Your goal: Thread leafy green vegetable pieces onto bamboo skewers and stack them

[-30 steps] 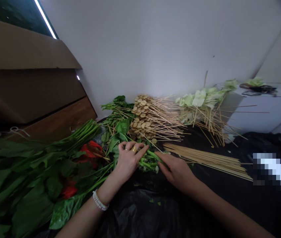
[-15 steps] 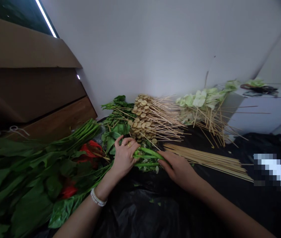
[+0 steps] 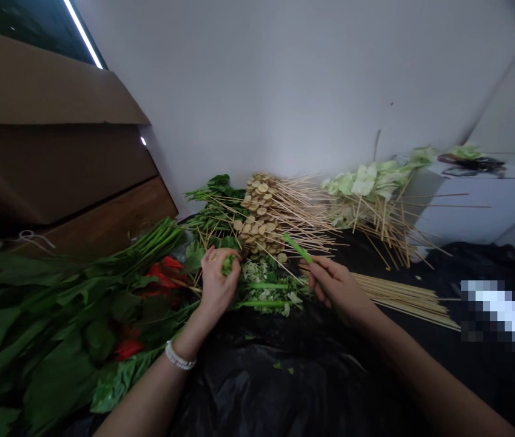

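Observation:
My left hand (image 3: 218, 279), with a beaded bracelet at the wrist, is closed round a bunch of green stalks (image 3: 228, 264), seen mostly from their ends. To its right, my right hand (image 3: 336, 288) grips a green stem (image 3: 297, 247) that points up and to the left. Between and below the hands lie loose green stalks (image 3: 264, 304) on a heap of chopped greens and pale bits (image 3: 261, 273). Behind them are skewers with round tan slices (image 3: 261, 227), and a leafy green bundle (image 3: 221, 212) stands to their left.
Large leafy greens (image 3: 66, 321) and a red bag (image 3: 166, 274) fill the left, below a cardboard box (image 3: 48, 164). Bare skewers (image 3: 403, 297) and skewered pale leaves (image 3: 366, 181) lie at right. Black plastic (image 3: 257, 388) covers the front.
My hands have moved apart. The green stems that spanned both hands are now separated, with a piece in my right hand and a bunch in my left.

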`<control>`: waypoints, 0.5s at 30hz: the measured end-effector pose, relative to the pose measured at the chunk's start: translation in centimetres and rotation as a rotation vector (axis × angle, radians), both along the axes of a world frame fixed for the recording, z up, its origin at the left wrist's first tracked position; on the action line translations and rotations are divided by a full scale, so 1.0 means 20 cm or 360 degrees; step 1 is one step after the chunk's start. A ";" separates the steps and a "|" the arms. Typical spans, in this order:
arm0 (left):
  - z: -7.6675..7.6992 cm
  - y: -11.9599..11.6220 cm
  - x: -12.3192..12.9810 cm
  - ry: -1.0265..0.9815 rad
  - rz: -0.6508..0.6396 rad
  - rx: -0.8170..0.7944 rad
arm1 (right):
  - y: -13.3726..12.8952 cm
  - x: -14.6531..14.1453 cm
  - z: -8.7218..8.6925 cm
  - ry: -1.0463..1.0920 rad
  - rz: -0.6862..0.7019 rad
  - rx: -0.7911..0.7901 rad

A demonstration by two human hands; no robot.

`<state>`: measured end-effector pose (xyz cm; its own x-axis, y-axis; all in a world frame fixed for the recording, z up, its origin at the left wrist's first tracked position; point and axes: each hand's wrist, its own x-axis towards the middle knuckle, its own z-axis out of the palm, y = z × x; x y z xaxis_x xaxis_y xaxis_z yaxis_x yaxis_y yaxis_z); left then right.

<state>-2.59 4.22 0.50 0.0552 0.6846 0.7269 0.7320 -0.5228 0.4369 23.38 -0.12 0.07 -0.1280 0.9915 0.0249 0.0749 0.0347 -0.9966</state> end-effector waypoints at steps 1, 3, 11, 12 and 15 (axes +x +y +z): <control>-0.02 -0.02 0.02 0.0178 -0.0060 0.0069 | 0.00 0.00 0.00 0.0150 -0.0040 -0.0028; -0.05 -0.06 0.07 0.0481 -0.0214 0.0137 | 0.01 -0.01 0.01 0.0419 -0.0058 -0.0086; -0.13 -0.09 0.13 0.1005 -0.0519 0.0151 | 0.02 0.01 0.18 0.0093 0.0456 -0.0232; -0.13 -0.08 0.13 0.1037 -0.0529 0.0163 | 0.04 0.01 0.19 -0.0016 0.0434 -0.0202; -0.14 -0.08 0.15 0.1110 -0.0550 0.0191 | 0.08 -0.07 0.24 -0.0069 0.0142 -0.0102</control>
<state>0.33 2.69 -2.34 0.7212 0.4644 0.5141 0.6037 -0.7853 -0.1375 22.03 1.50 4.90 -0.2153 0.9755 -0.0454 0.1173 -0.0204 -0.9929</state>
